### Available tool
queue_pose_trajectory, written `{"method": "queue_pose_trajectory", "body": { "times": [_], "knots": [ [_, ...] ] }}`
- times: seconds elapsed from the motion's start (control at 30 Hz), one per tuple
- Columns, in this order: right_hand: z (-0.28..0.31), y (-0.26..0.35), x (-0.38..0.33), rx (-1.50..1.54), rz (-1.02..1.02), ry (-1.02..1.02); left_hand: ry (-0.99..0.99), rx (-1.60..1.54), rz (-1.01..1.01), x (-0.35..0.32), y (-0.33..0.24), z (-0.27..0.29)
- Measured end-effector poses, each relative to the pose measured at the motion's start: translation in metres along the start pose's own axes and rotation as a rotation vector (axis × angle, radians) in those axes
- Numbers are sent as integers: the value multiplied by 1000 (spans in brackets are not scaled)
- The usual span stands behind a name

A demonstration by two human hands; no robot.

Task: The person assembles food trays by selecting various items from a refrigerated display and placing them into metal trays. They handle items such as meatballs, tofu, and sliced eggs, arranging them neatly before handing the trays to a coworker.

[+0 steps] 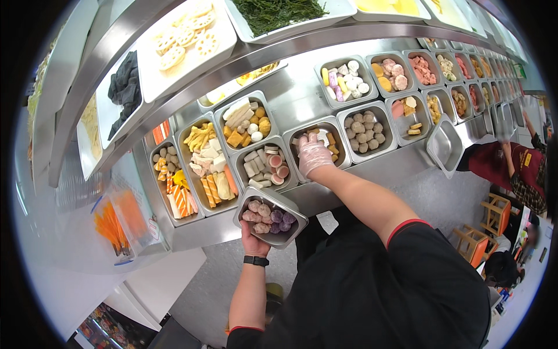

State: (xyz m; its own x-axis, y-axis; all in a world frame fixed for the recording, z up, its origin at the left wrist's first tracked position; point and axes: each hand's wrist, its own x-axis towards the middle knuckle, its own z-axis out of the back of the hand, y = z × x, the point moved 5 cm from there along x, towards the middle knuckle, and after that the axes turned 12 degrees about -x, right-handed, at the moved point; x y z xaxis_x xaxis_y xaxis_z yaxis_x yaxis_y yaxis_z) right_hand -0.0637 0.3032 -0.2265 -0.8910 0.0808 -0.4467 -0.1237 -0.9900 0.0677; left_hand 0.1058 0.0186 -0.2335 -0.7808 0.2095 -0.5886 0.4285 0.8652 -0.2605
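My left hand [254,242] grips a tilted metal food pan [285,205] by its near left side, in front of the counter. Pinkish meatballs [256,216] fill the left of that pan, and purple balls [282,221] lie at its right. My right hand [314,156], in a clear plastic glove, reaches into a counter pan [344,152] of short brown pieces [332,143]. Its fingers are bent down at the left side of this pan; their tips and anything between them are hidden.
Beside the right hand stand a pan of grey-brown balls [364,132] and one of grey rolls and pink-edged slices [265,166]. A metal shelf rail [256,55] crosses above the counter. An empty-looking pan [446,146] overhangs the edge. A person in a maroon apron [494,166] stands far right.
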Motion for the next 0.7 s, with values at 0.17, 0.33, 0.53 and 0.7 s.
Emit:
{"method": "queue_pose_trajectory", "body": {
  "times": [0.17,0.33,0.53,0.7],
  "knots": [
    [-3,0,1,108,97,13,-189,13,5,-4,-4,9],
    [-11,6,12,-75,115,41,15,35,-88,0,-4,-1],
    [-14,2,13,88,26,111,87,86,-6,7,-7,8],
    [-5,-10,2,141,65,25,76,56,39,7,-8,18]
  ]
}}
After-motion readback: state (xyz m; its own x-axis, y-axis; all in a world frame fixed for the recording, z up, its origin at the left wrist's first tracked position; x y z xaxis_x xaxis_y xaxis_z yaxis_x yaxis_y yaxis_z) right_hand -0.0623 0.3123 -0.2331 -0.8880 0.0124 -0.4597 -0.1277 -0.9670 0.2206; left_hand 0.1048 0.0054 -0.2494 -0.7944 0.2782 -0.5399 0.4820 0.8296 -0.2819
